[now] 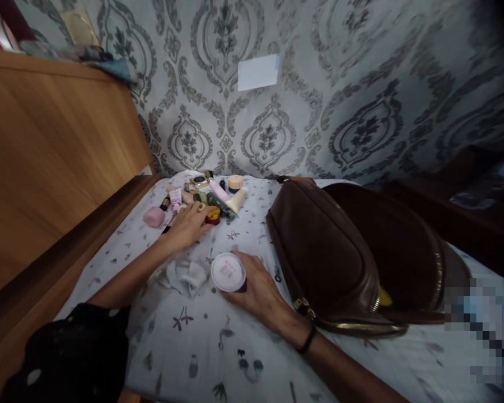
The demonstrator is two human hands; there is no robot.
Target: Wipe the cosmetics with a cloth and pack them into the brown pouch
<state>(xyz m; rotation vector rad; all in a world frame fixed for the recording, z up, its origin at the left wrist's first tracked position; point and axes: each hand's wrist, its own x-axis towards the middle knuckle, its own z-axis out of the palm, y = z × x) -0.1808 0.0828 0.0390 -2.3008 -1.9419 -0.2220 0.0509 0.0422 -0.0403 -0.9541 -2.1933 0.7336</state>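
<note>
My right hand (258, 291) is wrapped round a jar with a pale, round lid (228, 272), which faces up over the printed cloth. My left hand (189, 224) reaches into a group of cosmetics, its thumb and fingers around a small round jar (213, 215) with a yellow top and red side. Close by lie a cream-coloured tube (237, 201), a dark green tube (220, 205), a pink tube (219, 190) and a white-and-purple tube (175, 200). A pink makeup sponge (154, 216) rests left of that hand. Some items are partly hidden behind it.
A brown leather bag (319, 246) lies unzipped on the right. Crumpled whitish, see-through material (187, 276) sits between my forearms. A jar with a peach lid (236, 182) stands at the back near the patterned wall. A wooden panel (59, 123) borders the left.
</note>
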